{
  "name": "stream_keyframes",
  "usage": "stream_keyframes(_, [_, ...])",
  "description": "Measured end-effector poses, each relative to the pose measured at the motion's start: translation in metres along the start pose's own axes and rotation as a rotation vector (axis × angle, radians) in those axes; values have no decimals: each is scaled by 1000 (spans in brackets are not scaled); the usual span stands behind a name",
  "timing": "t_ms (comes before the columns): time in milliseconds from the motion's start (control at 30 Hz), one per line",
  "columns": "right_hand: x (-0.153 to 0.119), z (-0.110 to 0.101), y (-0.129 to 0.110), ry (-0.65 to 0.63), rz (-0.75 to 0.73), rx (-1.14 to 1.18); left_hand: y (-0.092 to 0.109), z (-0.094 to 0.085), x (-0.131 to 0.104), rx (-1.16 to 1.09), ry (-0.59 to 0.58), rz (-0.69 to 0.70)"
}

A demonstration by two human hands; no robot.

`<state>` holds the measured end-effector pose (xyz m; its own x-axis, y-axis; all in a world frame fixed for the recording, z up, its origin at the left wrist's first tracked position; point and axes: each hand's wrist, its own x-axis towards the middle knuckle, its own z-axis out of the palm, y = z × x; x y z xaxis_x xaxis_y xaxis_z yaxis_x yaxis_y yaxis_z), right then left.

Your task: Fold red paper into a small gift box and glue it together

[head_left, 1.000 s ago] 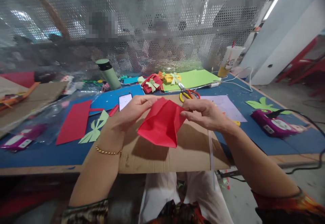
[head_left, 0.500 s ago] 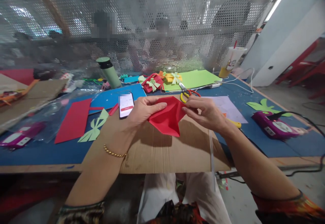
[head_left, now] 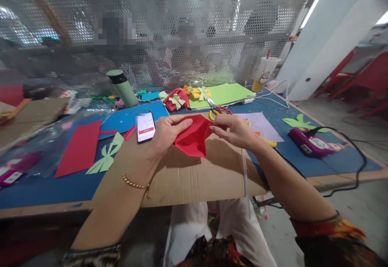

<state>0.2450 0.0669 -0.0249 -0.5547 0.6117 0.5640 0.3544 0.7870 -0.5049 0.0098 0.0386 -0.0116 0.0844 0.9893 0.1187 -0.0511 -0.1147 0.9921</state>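
Observation:
A folded piece of red paper [head_left: 194,138] is held up above a cardboard sheet [head_left: 178,186]. My left hand [head_left: 169,131] grips its left side, thumb on top. On the right edge, my right hand [head_left: 232,129] pinches the paper between thumb and fingers. Just behind that hand lie scissors with yellow handles [head_left: 213,111], partly covered. Left of my left hand, a lit phone [head_left: 146,127] rests on the table. Beside it are a pale green paper bow [head_left: 106,154] and a flat red paper sheet [head_left: 79,149].
Finished-looking red [head_left: 176,99] and yellow paper pieces [head_left: 200,93] with green bows sit at the back beside green sheets [head_left: 227,96]. A green bottle [head_left: 123,89] and a drink cup [head_left: 265,75] stand behind. A purple corded device [head_left: 311,141] lies at right.
The view has shifted slightly, so most things appear further left. Both hands keep their hold on the red paper, whose folded shape has changed a little.

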Motion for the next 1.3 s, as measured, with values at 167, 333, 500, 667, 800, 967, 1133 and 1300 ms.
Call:
stream_keyframes(167, [0, -19, 1, -95, 120, 7, -1, -3, 5, 37, 57, 24])
stream_keyframes(333, [-18, -68, -10, 132, 229, -102, 5, -1, 5, 78, 52, 17])
stream_keyframes(500, [-71, -131, -15, 486, 382, -361, 11, -2, -2, 190, 53, -73])
stream_keyframes(667, [-123, -146, -20, 522, 544, -639, 13, 0, -5, 217, 84, -129])
stream_keyframes(800, [-115, -104, -20, 160, 560, -702, 16, 5, -7, 182, 26, -115])
stream_keyframes(967, [-82, -51, -11, -275, 730, -957, 14, 2, -8, 150, -53, -68])
stream_keyframes(1133, [-84, -38, 13, -355, 763, -947, 13, -3, -6, 165, -87, 56])
stream_keyframes(1300, [-99, -47, 35, -230, 639, -828, 14, -2, -6, 236, -101, 162])
